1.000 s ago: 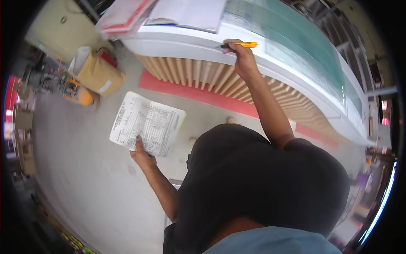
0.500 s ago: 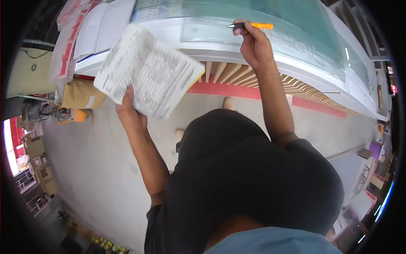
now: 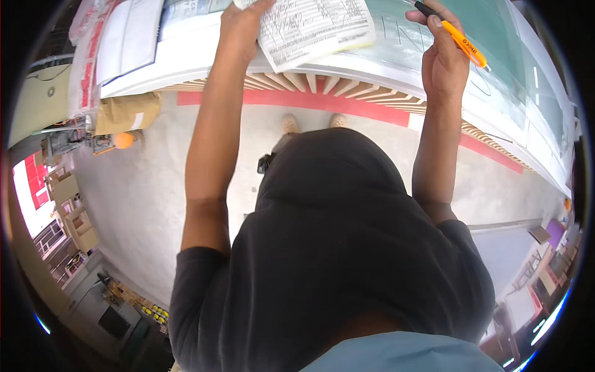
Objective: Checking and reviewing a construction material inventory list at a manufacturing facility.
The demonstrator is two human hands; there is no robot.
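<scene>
Charcoal-black shirt (image 3: 347, 242), short sleeves (image 3: 198, 282), light blue fabric (image 3: 403, 356) at lower edge, beige shoes (image 3: 289, 124)

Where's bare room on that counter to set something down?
The white counter is bare between the open notebook and left hand; between the paper and right hand, only lettering shows. Left end crowded: notebook, plastic-wrapped stack.

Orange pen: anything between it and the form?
No obstacle visible. Between the orange pen, gripped in the right hand, and the form in the left hand, there's only marked glass countertop and the right hand's own fingers. Beyond the top edge, can't tell.
</scene>
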